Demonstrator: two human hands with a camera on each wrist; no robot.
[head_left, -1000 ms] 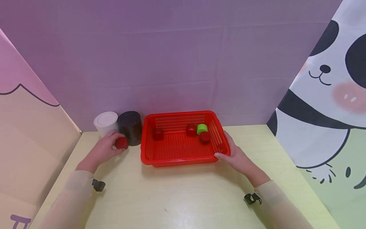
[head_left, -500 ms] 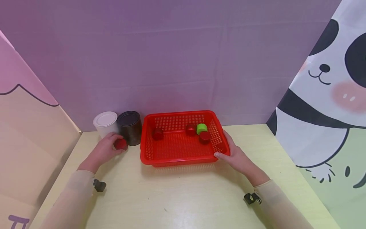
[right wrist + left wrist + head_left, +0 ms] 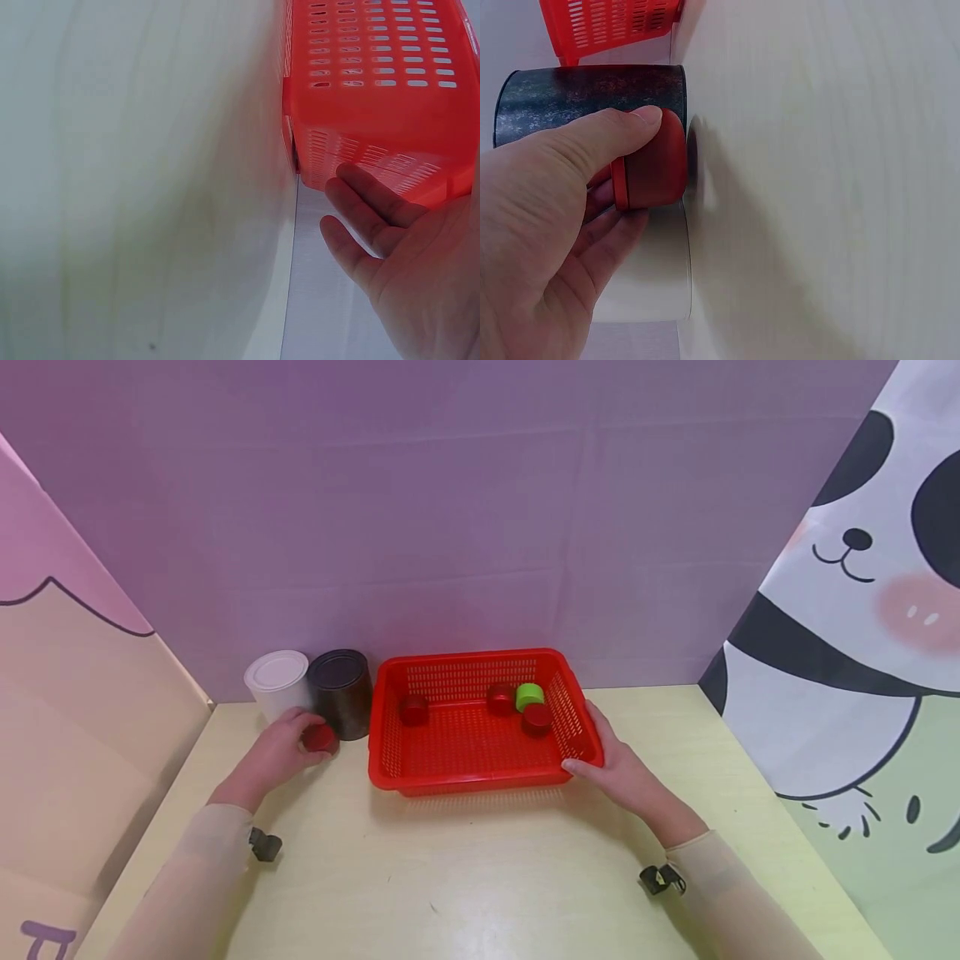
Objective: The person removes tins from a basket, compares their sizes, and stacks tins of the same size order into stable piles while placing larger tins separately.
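My left hand (image 3: pixel 279 753) grips a small red round container (image 3: pixel 320 739) in front of the black can (image 3: pixel 343 706) and the white can (image 3: pixel 279 689). In the left wrist view, thumb and fingers pinch the red container (image 3: pixel 656 165) from opposite sides, low by the tabletop. Whether it touches the table, I cannot tell. My right hand (image 3: pixel 618 777) holds the near right corner of a red plastic basket (image 3: pixel 480 779), thumb over the rim. Its fingers lie along the outer wall in the right wrist view. Inside sit red round containers (image 3: pixel 414 711) and a green one (image 3: pixel 529 695).
Both cans stand at the back left of the pale wooden table (image 3: pixel 450 877), close to the purple backdrop (image 3: pixel 480 527). The basket is just to the right of the black can. A panda-print panel (image 3: pixel 832 693) borders the right side, a pink and beige one the left.
My left hand has lowered very slightly with the red container. The right hand and the basket stay where they were.
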